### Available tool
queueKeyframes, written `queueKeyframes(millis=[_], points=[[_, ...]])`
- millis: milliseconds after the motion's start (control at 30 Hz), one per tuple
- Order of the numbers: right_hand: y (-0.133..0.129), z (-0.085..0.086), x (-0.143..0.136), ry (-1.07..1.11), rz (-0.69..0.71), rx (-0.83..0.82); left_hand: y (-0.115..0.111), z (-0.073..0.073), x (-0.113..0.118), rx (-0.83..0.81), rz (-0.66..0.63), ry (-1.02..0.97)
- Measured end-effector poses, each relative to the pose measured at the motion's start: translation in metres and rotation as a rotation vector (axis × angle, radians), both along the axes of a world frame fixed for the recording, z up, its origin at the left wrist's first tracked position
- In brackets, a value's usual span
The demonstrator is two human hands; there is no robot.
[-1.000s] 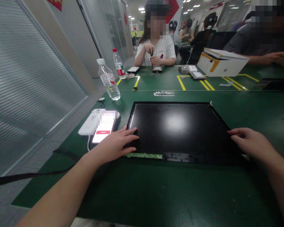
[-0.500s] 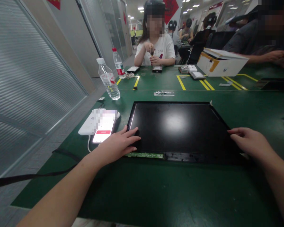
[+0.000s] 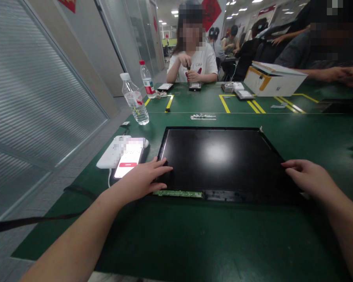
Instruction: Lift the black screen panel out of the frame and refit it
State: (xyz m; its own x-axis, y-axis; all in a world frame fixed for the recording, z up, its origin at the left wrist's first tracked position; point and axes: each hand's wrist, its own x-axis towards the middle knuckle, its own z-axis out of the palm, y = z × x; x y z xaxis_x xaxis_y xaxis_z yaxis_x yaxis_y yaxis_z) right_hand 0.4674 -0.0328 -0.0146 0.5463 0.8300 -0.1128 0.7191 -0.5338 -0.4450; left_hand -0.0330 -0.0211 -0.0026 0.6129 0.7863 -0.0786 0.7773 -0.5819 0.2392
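Two hands: both rest flat on one black panel, one at each near corner; the placement reads as steadying or squaring it on the mat
Table [image 3: 194, 235]: green mat under everything; yellow tape lines mark bays at the far side
Display panel [image 3: 220, 160]: lies flat, dark glass up, in the middle of the table just ahead of the person; a strip of green circuit board [image 3: 178, 193] shows along its near edge, left of centre
Cardboard box [image 3: 275, 80]: white with orange tape, lid ajar, far right, well apart from the panel
Left hand [image 3: 142, 178]: palm down, fingers loosely spread across the near left corner; nothing pinched
Right hand [image 3: 308, 178]: palm down on the near right edge, fingers together and pointing inward; whether the thumb hooks under the edge cannot be told
Phone [image 3: 128, 158]: screen lit, lying on a white power strip [image 3: 110, 156] just beside the left hand, likely charging
Bottles [image 3: 135, 100]: two clear ones upright, far left
Change: hands and panel sit almost as they did a second ago; the left fingers only shift slightly
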Motion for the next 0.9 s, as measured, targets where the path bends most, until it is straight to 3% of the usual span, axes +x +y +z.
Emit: queueKeyframes(millis=[267, 900], points=[[0.001, 0.001, 0.003, 0.001, 0.014, 0.004, 0.003, 0.001, -0.013, -0.077, -0.008, -0.072], [-0.001, 0.003, -0.004, 0.026, -0.036, -0.006, -0.004, -0.003, -0.004, -0.053, -0.081, 0.022]])
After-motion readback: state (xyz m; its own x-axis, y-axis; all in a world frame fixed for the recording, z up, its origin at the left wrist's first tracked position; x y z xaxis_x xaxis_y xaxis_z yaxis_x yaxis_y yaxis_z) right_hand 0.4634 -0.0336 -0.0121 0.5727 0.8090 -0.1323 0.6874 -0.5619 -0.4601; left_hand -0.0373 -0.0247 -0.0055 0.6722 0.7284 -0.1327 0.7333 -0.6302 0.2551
